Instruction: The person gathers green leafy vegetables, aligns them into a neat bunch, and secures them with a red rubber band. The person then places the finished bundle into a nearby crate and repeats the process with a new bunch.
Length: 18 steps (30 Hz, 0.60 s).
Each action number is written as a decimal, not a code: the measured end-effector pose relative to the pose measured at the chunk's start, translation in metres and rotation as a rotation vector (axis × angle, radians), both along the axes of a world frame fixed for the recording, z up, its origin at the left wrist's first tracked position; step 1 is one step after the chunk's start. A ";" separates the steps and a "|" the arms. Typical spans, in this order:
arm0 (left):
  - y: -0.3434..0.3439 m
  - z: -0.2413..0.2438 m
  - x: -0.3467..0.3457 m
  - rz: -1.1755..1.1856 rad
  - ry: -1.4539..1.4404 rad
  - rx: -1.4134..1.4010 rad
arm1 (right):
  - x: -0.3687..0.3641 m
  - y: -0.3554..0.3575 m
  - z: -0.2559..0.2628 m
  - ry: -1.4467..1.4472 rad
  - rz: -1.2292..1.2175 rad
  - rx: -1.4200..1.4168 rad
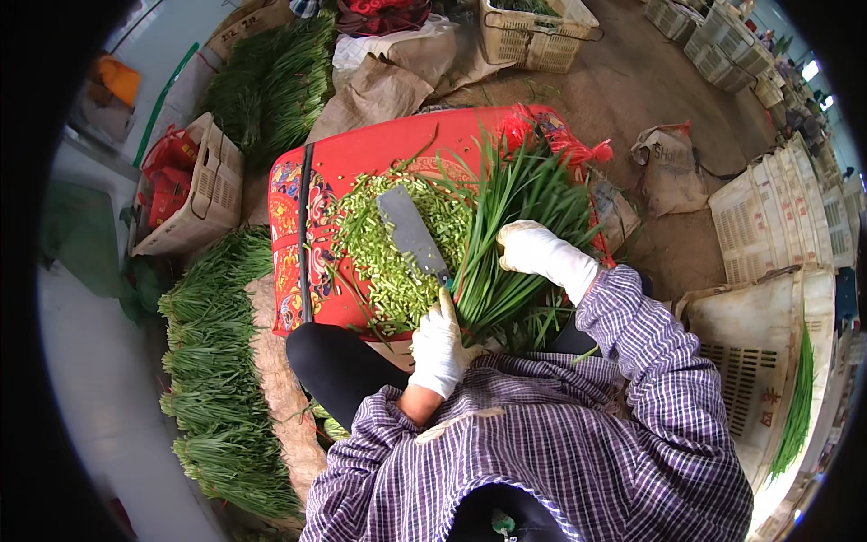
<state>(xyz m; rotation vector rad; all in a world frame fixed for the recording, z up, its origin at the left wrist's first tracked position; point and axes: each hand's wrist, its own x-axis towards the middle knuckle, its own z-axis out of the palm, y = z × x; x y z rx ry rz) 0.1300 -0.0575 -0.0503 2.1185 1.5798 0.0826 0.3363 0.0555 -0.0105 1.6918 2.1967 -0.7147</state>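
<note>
My left hand (pixel 439 345), in a white glove, is closed at the handle end of a cleaver (pixel 412 227), whose handle is mostly hidden. The broad blade lies on a heap of short-cut green stalks (pixel 359 223). My right hand (pixel 538 254), also gloved in white, is curled at the right of a bunch of long green leaves, likely garlic chives (pixel 491 223). This bunch slants across the right part of a red patterned padded case (pixel 393 139). Red plastic netting (pixel 562 142) lies by its upper right corner.
Stacked green bundles (pixel 223 386) line the left beside brown sacking (pixel 281 379). More greens (pixel 271 81) lie at the upper left. Plastic crates stand at the left (pixel 217 183), top (pixel 535 37) and right (pixel 752 352). A printed sack (pixel 670 166) sits on the brown floor.
</note>
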 end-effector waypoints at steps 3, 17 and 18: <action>0.008 -0.004 -0.002 -0.043 0.065 0.062 | 0.008 0.003 -0.012 0.052 0.016 0.059; 0.017 -0.013 -0.019 -0.175 -0.002 0.276 | 0.029 -0.003 -0.004 0.045 0.321 0.240; 0.018 -0.014 -0.018 -0.173 0.002 0.261 | 0.031 -0.003 -0.006 0.051 0.331 0.257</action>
